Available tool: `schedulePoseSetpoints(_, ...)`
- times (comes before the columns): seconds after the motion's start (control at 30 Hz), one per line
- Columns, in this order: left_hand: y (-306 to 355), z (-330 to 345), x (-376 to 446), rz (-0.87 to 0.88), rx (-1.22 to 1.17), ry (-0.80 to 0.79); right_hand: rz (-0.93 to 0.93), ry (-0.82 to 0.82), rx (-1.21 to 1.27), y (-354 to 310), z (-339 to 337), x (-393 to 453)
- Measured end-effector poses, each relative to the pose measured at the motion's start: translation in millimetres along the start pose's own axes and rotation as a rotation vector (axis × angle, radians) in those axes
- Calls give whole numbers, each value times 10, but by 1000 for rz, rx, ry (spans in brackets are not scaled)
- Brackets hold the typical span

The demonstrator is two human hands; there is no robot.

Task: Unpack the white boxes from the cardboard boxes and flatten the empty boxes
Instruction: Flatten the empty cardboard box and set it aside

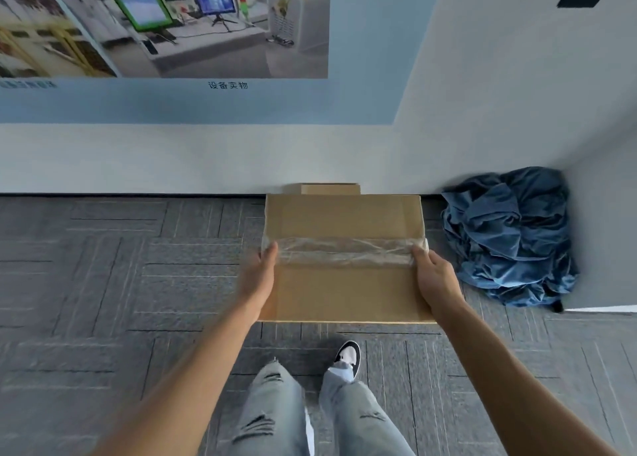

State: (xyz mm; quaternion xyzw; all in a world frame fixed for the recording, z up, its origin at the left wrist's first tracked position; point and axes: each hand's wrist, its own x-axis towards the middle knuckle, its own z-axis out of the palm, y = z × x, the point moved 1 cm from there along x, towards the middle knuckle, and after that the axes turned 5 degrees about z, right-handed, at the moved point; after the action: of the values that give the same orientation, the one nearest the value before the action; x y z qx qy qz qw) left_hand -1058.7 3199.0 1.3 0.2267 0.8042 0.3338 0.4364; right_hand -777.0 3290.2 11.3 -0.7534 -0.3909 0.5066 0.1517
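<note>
Cardboard box (344,228) is held flat-side-up at frame centre, above grey carpet tiles (120,266). Clear tape strip (344,251) runs across the top face from 9 to 3 o'clock, over the flap seam; flaps are seen closed.

Left hand (260,276) is set against the box's 9 o'clock edge, thumb lying on top at the tape end, fingers wrapped down out of sight under the side. Right hand (432,278) is set likewise on the 3 o'clock edge, thumb on the tape end, fingers curled round the side. Box is gripped by both.

Far edge of the box, at 12 o'clock, is close to the white wall (206,159) and skirting line. A second cardboard piece (329,189) is seen just behind that edge, against the wall; whether it is touched cannot be told.

At 3 o'clock, a crumpled blue cloth (510,238) fills the corner, near the right hand but apart from the box. Carpet is open at 9 o'clock. At 6 o'clock, jeans-clad legs (275,411) and one shoe (348,355) are seen just short of the near edge.

No white boxes are in view.
</note>
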Motion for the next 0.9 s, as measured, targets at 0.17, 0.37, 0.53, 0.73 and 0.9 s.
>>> schedulePoseSetpoints(0.17,-119,434,850,-18,19,-59,48,-12,-21,-64,261,921)
schedulePoseSetpoints(0.37,-676,979,2174,-36,47,-70,70,15,-16,203,938,2210)
schedulePoseSetpoints(0.53,-1223,1488,3524,1,105,-86,70,26,-10,548,1703,3537)
schedulePoseSetpoints(0.73,-1332,1910,5148,156,89,-81,1,35,-42,391,2359,5050)
schedulePoseSetpoints(0.9,-1418,2235,6095,183,71,-40,-23,-11,19,345,2640,5911)
